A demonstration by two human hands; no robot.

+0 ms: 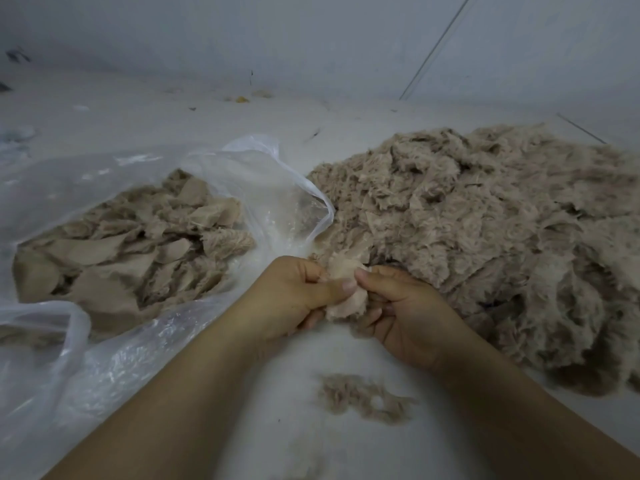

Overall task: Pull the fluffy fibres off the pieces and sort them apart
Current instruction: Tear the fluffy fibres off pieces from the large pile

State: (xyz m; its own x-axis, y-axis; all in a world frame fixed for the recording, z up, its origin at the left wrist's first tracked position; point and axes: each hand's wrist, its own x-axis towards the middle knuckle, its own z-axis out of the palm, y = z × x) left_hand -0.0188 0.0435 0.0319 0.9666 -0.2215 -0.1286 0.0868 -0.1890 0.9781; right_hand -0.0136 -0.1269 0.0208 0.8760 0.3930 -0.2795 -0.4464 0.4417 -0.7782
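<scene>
Piece (341, 289) pinched between left hand (294, 299) and right hand (398, 306) grip

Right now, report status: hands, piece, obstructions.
Left hand and right hand both pinching one fluffy piece. Loose fibres below. Nothing blocking.

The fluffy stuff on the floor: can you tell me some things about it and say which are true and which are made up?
1. Both hands, left hand and right hand, pinch one small fluffy piece. True.
2. The big fluffy pile lies inside the plastic bag. False: it lies on the bare floor, right of the bag.
3. The bag holds flatter pieces. True.
4. A loose tuft of fibres sits on top of the bag. False: it lies on the floor, between the forearms.
</scene>
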